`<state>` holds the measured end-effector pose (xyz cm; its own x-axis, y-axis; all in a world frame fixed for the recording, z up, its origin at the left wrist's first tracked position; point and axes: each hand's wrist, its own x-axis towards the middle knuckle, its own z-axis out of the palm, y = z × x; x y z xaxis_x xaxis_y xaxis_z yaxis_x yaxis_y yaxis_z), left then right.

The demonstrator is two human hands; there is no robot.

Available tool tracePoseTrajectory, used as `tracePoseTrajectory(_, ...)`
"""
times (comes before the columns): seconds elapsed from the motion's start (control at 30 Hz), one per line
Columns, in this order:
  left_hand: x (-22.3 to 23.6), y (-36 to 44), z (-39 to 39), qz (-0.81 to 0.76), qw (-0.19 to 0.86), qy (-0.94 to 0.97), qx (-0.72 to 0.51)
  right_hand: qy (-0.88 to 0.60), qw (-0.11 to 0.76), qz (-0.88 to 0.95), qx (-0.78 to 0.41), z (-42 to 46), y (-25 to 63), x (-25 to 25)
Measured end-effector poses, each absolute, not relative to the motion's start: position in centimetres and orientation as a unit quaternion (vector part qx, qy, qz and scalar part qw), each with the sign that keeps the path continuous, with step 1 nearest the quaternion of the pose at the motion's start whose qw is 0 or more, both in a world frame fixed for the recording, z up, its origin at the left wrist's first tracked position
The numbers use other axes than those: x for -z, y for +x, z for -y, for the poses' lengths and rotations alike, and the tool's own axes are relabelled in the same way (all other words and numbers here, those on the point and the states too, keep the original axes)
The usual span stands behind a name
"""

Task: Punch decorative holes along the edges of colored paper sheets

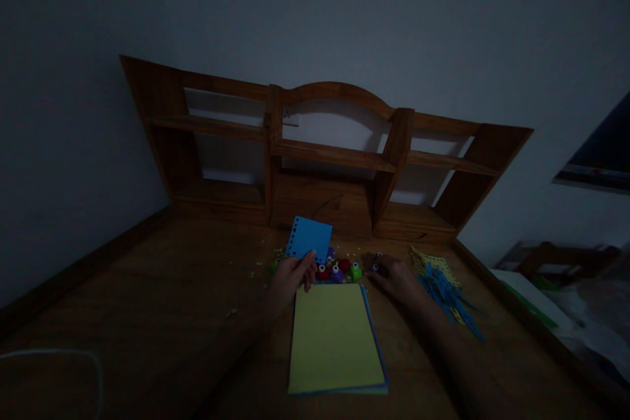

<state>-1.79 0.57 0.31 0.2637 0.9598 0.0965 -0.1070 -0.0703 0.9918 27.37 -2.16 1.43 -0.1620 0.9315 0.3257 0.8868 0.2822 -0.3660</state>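
My left hand [294,273] pinches the lower edge of a blue card [311,238] with a row of punched holes along its left side. The card is raised and faces me. My right hand [394,275] is closed around a small dark figure with an eye [375,268], partly hidden by the fingers. Between the hands sit several small round eyed figures, among them a red one [322,272], a purple one [337,273] and a green one [355,270]. A stack of coloured paper [337,338], yellow on top, lies just in front of them.
Yellow punched cards [438,264] and a heap of blue paper strips [447,295] lie at the right. Small paper scraps [231,312] are scattered on the wooden desk [197,289]. A wooden shelf unit [335,156] stands behind, and a white cable [59,351] lies front left.
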Motion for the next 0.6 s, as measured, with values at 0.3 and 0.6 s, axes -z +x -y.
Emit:
tracePoseTrajectory(0.3,-0.3,-1.7,-0.3,-0.363,0.561,0.585,-0.46,-0.565,0.501,0.637,-0.156,2.5,24.3,-2.3)
tracePoseTrajectory(0.6,0.3,-1.3,-0.2,-0.367,0.561,0.609,-0.423,-0.435,0.589,0.477,-0.485,4.7,20.8,-4.1)
